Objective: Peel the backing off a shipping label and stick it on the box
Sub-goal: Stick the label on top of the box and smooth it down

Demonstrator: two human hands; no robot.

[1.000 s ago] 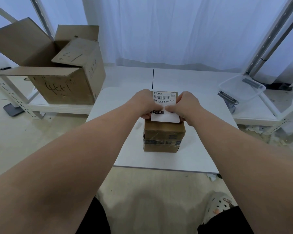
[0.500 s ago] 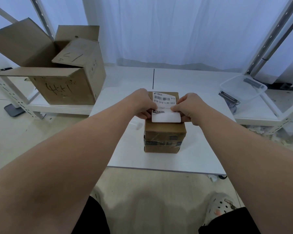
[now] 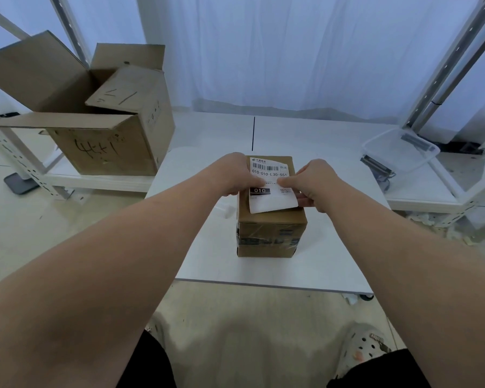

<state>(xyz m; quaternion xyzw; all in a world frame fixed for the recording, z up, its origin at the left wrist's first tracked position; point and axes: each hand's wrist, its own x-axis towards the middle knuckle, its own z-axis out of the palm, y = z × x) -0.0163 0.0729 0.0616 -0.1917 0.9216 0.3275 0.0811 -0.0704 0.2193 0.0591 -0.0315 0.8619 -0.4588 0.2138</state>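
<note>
Label [image 3: 272, 186] lies over the top of the box [image 3: 272, 233], its far edge at the box's far edge and its near edge curling up. Left hand [image 3: 235, 175] and right hand [image 3: 317, 183] pinch its side edges, thumbs on top. Bench [image 3: 333, 261] surface shows around the box.

The parcel box [image 3: 272, 233] was matt brown cardboard with glossy clear tape; the shipping label [image 3: 272, 189] was smooth white paper; the desk [image 3: 319, 261] was smooth white.
</note>
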